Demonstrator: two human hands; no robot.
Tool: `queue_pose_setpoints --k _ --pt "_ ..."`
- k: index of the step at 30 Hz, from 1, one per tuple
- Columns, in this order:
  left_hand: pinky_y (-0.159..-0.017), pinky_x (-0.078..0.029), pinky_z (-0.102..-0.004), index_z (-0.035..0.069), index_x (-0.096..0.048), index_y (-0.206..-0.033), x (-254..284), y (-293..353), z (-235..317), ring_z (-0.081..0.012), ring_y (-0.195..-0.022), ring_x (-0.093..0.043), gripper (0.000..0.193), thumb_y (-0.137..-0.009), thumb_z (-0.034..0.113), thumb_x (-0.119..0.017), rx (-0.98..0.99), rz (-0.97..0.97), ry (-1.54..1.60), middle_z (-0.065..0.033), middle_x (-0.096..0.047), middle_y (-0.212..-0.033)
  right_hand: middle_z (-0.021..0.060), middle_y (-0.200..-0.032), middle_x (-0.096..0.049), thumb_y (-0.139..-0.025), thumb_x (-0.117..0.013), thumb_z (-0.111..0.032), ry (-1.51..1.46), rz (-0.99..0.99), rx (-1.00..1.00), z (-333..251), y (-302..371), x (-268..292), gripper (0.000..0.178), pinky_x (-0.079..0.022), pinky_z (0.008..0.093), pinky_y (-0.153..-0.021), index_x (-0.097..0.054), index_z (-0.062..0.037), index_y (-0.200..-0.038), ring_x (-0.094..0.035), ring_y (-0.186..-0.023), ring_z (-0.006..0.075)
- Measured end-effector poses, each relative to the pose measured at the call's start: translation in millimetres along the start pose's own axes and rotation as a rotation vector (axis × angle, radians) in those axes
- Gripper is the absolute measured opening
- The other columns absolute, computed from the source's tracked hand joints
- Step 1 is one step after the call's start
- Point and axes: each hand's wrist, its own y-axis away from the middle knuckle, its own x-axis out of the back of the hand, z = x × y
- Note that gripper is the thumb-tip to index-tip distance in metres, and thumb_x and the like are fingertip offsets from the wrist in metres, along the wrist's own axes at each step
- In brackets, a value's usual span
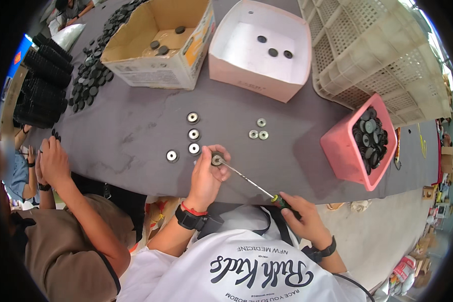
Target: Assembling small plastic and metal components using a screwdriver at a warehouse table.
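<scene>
My left hand (206,176) pinches a small round black piece with a metal centre (217,160) above the table's near edge. A screwdriver (250,182) with a long thin shaft and a green-and-black handle is gripped in my right hand (305,217). Its tip meets the metal centre of the held piece. Just beyond my left hand lie several black rings with silver centres (193,134). To the right of them, 3 small silver metal discs (253,134) are grouped on the grey cloth.
At the back stand an open cardboard box (151,75) and a pale pink box (256,83), each holding a few black discs. A pink bin (340,151) full of black discs is beside white plastic crates (357,65). Loose black discs (93,75) spread leftward, near a co-worker's hands (53,158).
</scene>
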Motion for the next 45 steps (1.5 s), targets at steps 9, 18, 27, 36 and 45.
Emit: queue_pose_setpoints --k 9,18,27,36,45 --pt "-0.058 -0.034 -0.0233 0.008 -0.049 -0.102 20.6 25.0 10.6 -0.0088 -0.066 -0.041 0.034 -0.102 0.039 -0.033 -0.073 0.137 -0.105 -0.0063 -0.054 -0.094 0.0078 -0.078 -0.058 -0.078 -0.065 -0.011 0.351 -0.080 0.108 -28.2 -16.2 0.6 0.041 -0.045 0.0341 -0.053 -0.060 -0.0060 -0.118 -0.056 -0.063 0.0239" --pt "-0.042 -0.026 -0.0193 0.014 -0.046 -0.089 7.5 25.7 6.2 -0.0043 -0.045 -0.027 0.031 -0.101 0.039 -0.034 0.013 0.242 0.093 -0.0003 -0.046 -0.074 0.0036 -0.086 -0.060 -0.072 -0.071 -0.012 0.567 -0.022 0.374 -20.2 -31.0 17.4 0.045 -0.046 0.0316 -0.051 -0.059 -0.0092 -0.116 -0.057 -0.065 0.0200" --pt "-0.037 -0.026 -0.0203 0.017 -0.044 -0.085 2.4 18.8 -7.7 -0.0044 -0.040 -0.024 0.030 -0.101 0.039 -0.033 0.261 0.170 0.306 0.0033 -0.043 -0.069 0.0051 -0.082 -0.062 -0.071 -0.072 -0.011 0.355 -0.014 0.378 33.5 -19.7 19.6 0.043 -0.047 0.0320 -0.052 -0.061 -0.0085 -0.113 -0.058 -0.064 0.0210" --pt "-0.059 -0.039 -0.0253 0.008 -0.052 -0.102 -21.0 -7.3 -17.0 -0.0127 -0.068 -0.044 0.023 -0.100 0.029 -0.042 0.217 0.136 0.246 -0.0063 -0.050 -0.094 0.0103 -0.083 -0.063 -0.074 -0.071 -0.008 0.172 0.133 0.194 66.1 5.3 15.5 0.039 -0.048 0.0315 -0.057 -0.062 -0.0027 -0.111 -0.061 -0.067 0.0244" --pt "-0.067 -0.041 -0.0257 0.004 -0.058 -0.103 -24.6 -63.9 -20.0 -0.0108 -0.073 -0.045 0.017 -0.095 0.018 -0.053 0.058 0.063 -0.467 -0.0024 -0.051 -0.086 0.0119 -0.080 -0.061 -0.083 -0.063 -0.009 -0.017 0.579 0.017 78.8 0.9 -8.0 0.029 -0.048 0.0297 -0.064 -0.061 0.0015 -0.110 -0.060 -0.068 0.0242"
